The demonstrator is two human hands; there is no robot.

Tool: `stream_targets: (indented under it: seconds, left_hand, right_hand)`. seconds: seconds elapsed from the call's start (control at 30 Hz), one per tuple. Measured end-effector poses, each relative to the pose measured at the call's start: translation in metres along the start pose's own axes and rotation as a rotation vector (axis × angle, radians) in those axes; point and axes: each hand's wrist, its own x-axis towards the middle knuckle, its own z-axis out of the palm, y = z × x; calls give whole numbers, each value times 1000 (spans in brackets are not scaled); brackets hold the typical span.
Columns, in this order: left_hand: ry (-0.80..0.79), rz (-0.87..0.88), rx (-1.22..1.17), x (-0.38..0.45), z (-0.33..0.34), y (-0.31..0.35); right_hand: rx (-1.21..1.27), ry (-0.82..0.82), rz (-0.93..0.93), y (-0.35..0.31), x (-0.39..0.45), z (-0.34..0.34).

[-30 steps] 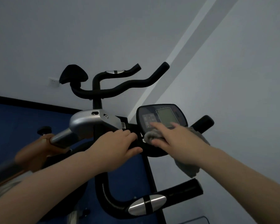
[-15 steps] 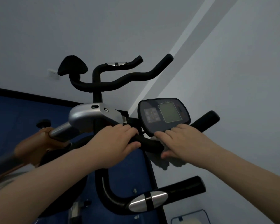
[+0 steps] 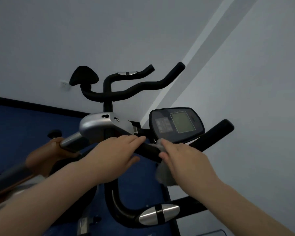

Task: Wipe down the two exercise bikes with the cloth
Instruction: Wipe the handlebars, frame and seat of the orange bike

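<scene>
I am looking down over the near exercise bike (image 3: 107,128), its silver housing sitting in the middle of the frame. My left hand (image 3: 116,155) is gripping the black handlebar (image 3: 148,149) just left of centre, fingers curled over the top of the bar and the thumb tucked beneath it. My right hand (image 3: 186,160) is lying just to the right of it on the same bar, pressing the grey cloth (image 3: 165,174) against the foam grip; the fingers are lying close together and curving over the cloth, with the thumb on the near side. A fold of cloth is peeking out above the fingertips, right under the lower edge of the console (image 3: 176,124), and a larger bunch is hanging below the palm. I cannot tell whether the cloth is touching the console itself. The console is tilting toward me at centre right, its pale screen facing up. The bar's right end is sticking out past it toward the right. In the lower middle of the frame a curved black bar with a silver pulse sensor (image 3: 158,214) is showing. The second exercise bike (image 3: 133,89) is standing behind, in the upper middle of the frame, with its black bars and saddle against the grey wall (image 3: 245,82). Blue floor (image 3: 20,120) is filling the left side.
</scene>
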Motion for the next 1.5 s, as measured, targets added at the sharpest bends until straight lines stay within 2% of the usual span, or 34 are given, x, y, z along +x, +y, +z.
stream_targets:
  seconds: [0.1,0.17,0.27,0.4,0.5,0.6,0.67,0.8,0.93,1.07,1.2,1.3,1.37,1.43,1.5]
  left_hand:
    - [19,-28,15,-15,-10,-6]
    - [52,-59,6,-24,-17,-9]
    - [138,-99,27,-30,-22,-5]
    - [162,-133,85,-31,-21,3]
    - [150,-150,112,-31,-23,1]
    - [184,-160,106,-40,-27,-11]
    - [203,-186,112,-50,-29,-21]
    - [236,-203,111,-61,-28,-29]
    - [256,-163,93,-62,-28,-30]
    - [276,-150,58,-69,-26,-34]
    - [296,-169,-5,-73,-25,-35]
    - [287,-186,-43,-74,-25,-36]
    - [282,-221,-44,-75,-24,-36]
    - [296,-251,-34,-73,-24,-36]
    - [321,-254,-28,-72,-23,-34]
  right_hand:
    - [291,-93,133,2,9,3]
    - [489,-259,89,20,4,-8]
    - [290,-321,7,24,-6,-9]
    - [41,-155,170,-18,12,13]
    - [196,-72,244,-40,20,19]
    - [392,-125,319,-32,10,10]
    - [323,-103,344,-34,4,12]
    - [284,-46,291,-83,18,22]
    - [368,-43,203,-65,22,15]
    - [464,34,338,-64,16,12]
    - [480,35,137,-108,35,23]
    - [406,-39,16,-87,40,17]
    - [351,-5,42,-67,32,17]
    - [402,46,96,-73,25,17]
    - [491,33,49,-90,23,23]
